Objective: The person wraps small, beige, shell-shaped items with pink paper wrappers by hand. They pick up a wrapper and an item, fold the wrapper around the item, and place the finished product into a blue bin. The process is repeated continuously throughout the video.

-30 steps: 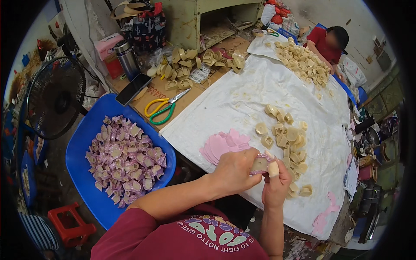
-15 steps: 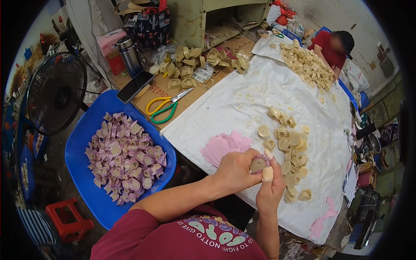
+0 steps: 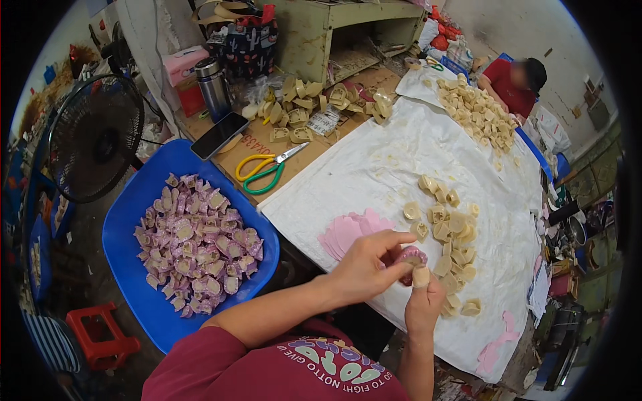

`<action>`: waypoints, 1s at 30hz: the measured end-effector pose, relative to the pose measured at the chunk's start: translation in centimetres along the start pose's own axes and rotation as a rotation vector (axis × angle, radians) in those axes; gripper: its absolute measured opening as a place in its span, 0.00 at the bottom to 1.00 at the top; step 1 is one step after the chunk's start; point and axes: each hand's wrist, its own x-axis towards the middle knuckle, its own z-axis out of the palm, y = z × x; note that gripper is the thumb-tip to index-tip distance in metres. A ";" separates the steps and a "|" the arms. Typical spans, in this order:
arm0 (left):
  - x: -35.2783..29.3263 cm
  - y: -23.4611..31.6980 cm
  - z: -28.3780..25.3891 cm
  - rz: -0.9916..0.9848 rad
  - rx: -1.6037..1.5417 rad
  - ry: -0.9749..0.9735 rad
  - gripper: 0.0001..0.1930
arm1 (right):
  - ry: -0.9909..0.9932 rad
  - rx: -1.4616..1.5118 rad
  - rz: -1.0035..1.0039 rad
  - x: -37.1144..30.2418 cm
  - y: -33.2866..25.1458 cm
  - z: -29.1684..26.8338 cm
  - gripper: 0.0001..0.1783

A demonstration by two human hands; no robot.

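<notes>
My left hand point(image 3: 369, 267) and my right hand point(image 3: 424, 309) meet above the white-covered table. Between their fingers is a small shoe heel point(image 3: 410, 256) wrapped in glittery pink-purple material. My left thumb and fingers pinch it from the left, while my right thumb, in a pale finger cot point(image 3: 420, 277), presses its lower side. Right beside my hands, bare beige heels point(image 3: 457, 223) lie in a loose strip. A fanned pile of pink cut pieces point(image 3: 349, 231) rests just beyond my left hand.
A blue tub point(image 3: 126, 267) of covered heels point(image 3: 194, 244) stands at left. Scissors point(image 3: 271, 167), a phone point(image 3: 219, 136) and a flask point(image 3: 213, 90) lie or stand on cardboard. A fan point(image 3: 97, 137) and red stool point(image 3: 101, 336) are further left. A co-worker point(image 3: 511, 85) sits by a heap of heels point(image 3: 475, 107).
The heel has turned in my fingers, its pale face now tipped out of sight. My left fingers have lifted and spread a little. The whole view has shifted slightly.
</notes>
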 end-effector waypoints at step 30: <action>-1.0 1.4 -1.4 -0.280 -0.522 -0.038 0.16 | -0.246 0.614 0.307 -1.4 -2.3 4.2 0.20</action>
